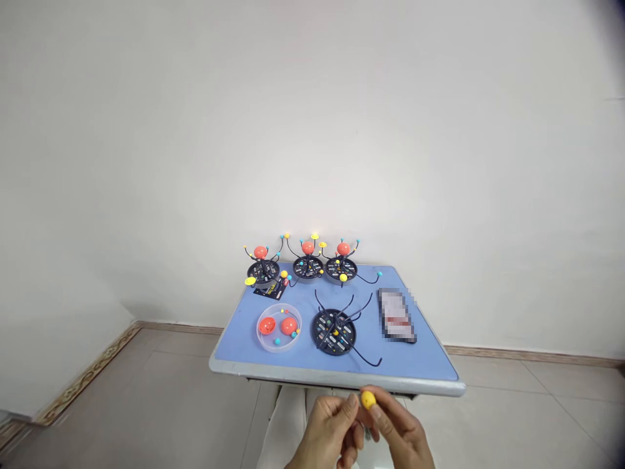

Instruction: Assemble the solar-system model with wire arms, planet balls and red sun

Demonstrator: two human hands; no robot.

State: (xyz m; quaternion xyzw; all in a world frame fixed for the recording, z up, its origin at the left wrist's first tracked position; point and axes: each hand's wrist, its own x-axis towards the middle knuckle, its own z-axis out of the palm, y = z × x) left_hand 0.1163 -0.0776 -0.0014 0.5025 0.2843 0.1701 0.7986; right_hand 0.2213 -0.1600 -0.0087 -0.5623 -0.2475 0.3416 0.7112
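Note:
Just off the table's near edge, my right hand (398,426) pinches a small yellow ball (368,399) between thumb and fingers. My left hand (334,426) is right beside it, thumb and fingers pressed together, and what they hold, if anything, is hidden. Beyond my hands lies a round black base (334,342) with printed labels and several bare curved black arms. To its left stands a clear round dish (279,350), in which are an orange half shell (267,326), an orange dome (289,326) and several small coloured balls.
Three planet models with orange centre balls (308,248) line the back of the blue table (293,365) against the wall. A black card (272,289) lies partly under the left one. A phone-shaped item, blurred out (396,316), rests at the right.

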